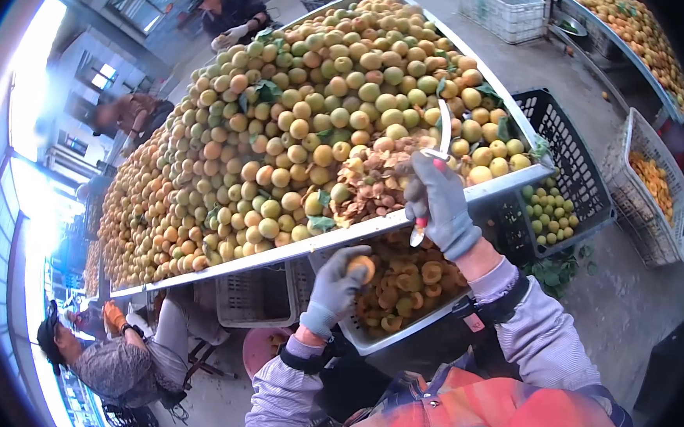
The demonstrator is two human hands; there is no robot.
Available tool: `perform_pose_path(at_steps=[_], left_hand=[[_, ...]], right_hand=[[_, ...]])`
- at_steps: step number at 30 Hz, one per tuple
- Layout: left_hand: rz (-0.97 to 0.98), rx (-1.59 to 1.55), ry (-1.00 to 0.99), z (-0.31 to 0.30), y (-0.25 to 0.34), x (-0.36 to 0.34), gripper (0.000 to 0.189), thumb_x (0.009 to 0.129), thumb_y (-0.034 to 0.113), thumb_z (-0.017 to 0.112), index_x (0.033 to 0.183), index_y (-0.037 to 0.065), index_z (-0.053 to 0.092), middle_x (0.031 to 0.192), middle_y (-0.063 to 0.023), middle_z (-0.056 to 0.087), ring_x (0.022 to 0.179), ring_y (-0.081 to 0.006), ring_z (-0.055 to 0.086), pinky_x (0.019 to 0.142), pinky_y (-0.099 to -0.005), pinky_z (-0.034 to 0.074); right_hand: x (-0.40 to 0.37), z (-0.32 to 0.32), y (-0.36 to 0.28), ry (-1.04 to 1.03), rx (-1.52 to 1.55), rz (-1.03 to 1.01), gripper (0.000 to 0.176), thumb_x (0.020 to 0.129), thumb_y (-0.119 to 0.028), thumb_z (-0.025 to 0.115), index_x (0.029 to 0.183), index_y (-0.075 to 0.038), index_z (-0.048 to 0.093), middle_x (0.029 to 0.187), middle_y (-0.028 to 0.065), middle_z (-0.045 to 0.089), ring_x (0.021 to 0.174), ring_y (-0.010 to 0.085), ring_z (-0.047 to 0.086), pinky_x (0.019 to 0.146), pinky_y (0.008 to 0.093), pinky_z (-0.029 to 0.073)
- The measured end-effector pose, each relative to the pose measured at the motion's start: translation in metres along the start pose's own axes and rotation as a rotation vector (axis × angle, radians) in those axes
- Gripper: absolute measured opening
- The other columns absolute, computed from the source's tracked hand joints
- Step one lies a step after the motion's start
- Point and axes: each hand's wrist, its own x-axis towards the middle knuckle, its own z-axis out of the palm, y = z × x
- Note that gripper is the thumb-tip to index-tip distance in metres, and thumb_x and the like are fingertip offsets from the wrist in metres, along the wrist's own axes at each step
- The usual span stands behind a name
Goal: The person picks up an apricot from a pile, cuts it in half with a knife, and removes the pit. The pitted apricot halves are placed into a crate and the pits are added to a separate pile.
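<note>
My left hand [335,289], in a grey glove, pinches a halved apricot [361,269] over the front edge of the crate below. My right hand [444,208], also gloved, is closed round a small red-handled tool with a spoon-like metal tip [417,236] pointing down. Just above that hand, a curved whitish strip [444,126] lies over the fruit. Beside it is a heap of brown pits and scraps [372,176] at the rim of the table [332,239]. Under the rim, a crate [377,345] holds many apricot halves [408,284].
Whole apricots [284,139] cover the sloping table. Right of it stand a black crate [576,165] with green fruit [547,217] and a white crate [624,180] with orange pieces. A person [126,357] sits at the left; another person [229,15] works across the table.
</note>
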Motion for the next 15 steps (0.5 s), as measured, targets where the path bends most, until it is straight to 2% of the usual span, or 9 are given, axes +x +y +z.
perform_pose_path(at_steps=[1, 2, 4, 5, 8, 10, 12, 14, 15], left_hand=[[0.074, 0.05, -0.076, -0.003, -0.012, 0.004, 0.034, 0.091, 0.007, 0.054, 0.123, 0.0, 0.051, 0.108, -0.004, 0.056, 0.085, -0.0082, 0.054, 0.074, -0.0213, 0.048], [0.076, 0.047, -0.065, -0.009, -0.021, 0.001, 0.034, 0.091, 0.007, 0.054, 0.123, 0.0, 0.051, 0.108, -0.004, 0.056, 0.085, -0.0082, 0.054, 0.074, -0.0213, 0.048], [0.017, 0.196, -0.016, -0.012, -0.009, -0.008, 0.036, 0.089, 0.005, 0.056, 0.125, -0.001, 0.05, 0.108, -0.0041, 0.058, 0.09, -0.0093, 0.054, 0.084, -0.0216, 0.044], [0.086, 0.155, 0.04, -0.021, -0.008, -0.006, 0.037, 0.088, 0.004, 0.057, 0.124, 0.0, 0.051, 0.107, -0.0049, 0.06, 0.094, -0.0112, 0.055, 0.087, -0.0245, 0.044], [0.084, 0.328, 0.364, -0.057, 0.008, 0.0, 0.032, 0.087, 0.004, 0.058, 0.119, 0.0, 0.055, 0.107, -0.0077, 0.062, 0.098, -0.0141, 0.057, 0.087, -0.0257, 0.045], [0.304, 0.258, 0.559, -0.099, -0.016, 0.023, 0.028, 0.086, 0.004, 0.06, 0.113, -0.001, 0.057, 0.105, -0.0094, 0.062, 0.096, -0.0176, 0.059, 0.085, -0.0285, 0.047], [0.308, 0.551, 0.717, -0.129, -0.022, 0.036, 0.029, 0.082, 0.004, 0.063, 0.11, 0.0, 0.058, 0.105, -0.0113, 0.062, 0.096, -0.0201, 0.06, 0.085, -0.0302, 0.048], [0.277, 0.56, 0.751, -0.133, -0.026, 0.047, 0.033, 0.079, 0.005, 0.065, 0.111, 0.001, 0.059, 0.104, -0.0118, 0.062, 0.097, -0.0208, 0.06, 0.086, -0.0306, 0.047], [0.38, 0.559, 0.671, -0.12, -0.017, 0.048, 0.034, 0.078, 0.006, 0.066, 0.111, 0.002, 0.059, 0.104, -0.0119, 0.062, 0.098, -0.0215, 0.059, 0.086, -0.031, 0.047]], right_hand=[[-0.002, 0.0, 0.002, -0.023, -0.098, -0.006, 0.03, 0.088, -0.035, 0.059, 0.089, -0.005, 0.056, 0.057, 0.0002, 0.051, 0.036, 0.0062, 0.039, 0.035, 0.0196, 0.035], [-0.007, 0.003, 0.001, -0.067, -0.184, -0.017, 0.033, 0.087, -0.036, 0.061, 0.091, -0.004, 0.055, 0.058, 0.0009, 0.052, 0.037, 0.0063, 0.041, 0.035, 0.0195, 0.036], [-0.01, 0.006, 0.002, -0.122, -0.376, -0.012, 0.03, 0.087, -0.032, 0.063, 0.091, -0.003, 0.055, 0.06, 0.0026, 0.056, 0.04, 0.0069, 0.047, 0.035, 0.0223, 0.039], [-0.011, 0.006, 0.004, -0.129, -0.378, -0.008, 0.03, 0.087, -0.032, 0.063, 0.091, -0.003, 0.055, 0.06, 0.0026, 0.056, 0.04, 0.0069, 0.047, 0.035, 0.0223, 0.039], [-0.007, 0.003, 0.013, -0.194, -0.521, -0.013, 0.029, 0.088, -0.032, 0.062, 0.089, -0.004, 0.054, 0.061, 0.0022, 0.056, 0.042, 0.0069, 0.049, 0.037, 0.0222, 0.04], [-0.001, -0.004, 0.021, -0.272, -0.501, 0.036, 0.03, 0.089, -0.033, 0.06, 0.087, -0.004, 0.052, 0.062, 0.0018, 0.056, 0.046, 0.0072, 0.052, 0.038, 0.0223, 0.042], [-0.007, 0.0, 0.019, -0.282, -0.522, 0.044, 0.03, 0.089, -0.033, 0.06, 0.086, -0.004, 0.052, 0.062, 0.0015, 0.056, 0.046, 0.0072, 0.053, 0.039, 0.022, 0.043], [-0.007, 0.002, 0.017, -0.282, -0.547, 0.043, 0.03, 0.09, -0.033, 0.059, 0.085, -0.004, 0.052, 0.062, 0.0012, 0.055, 0.047, 0.0072, 0.054, 0.039, 0.0218, 0.043], [-0.007, 0.003, 0.019, -0.289, -0.547, 0.057, 0.031, 0.09, -0.034, 0.059, 0.085, -0.004, 0.052, 0.062, 0.0012, 0.055, 0.048, 0.0073, 0.054, 0.04, 0.0216, 0.044]])
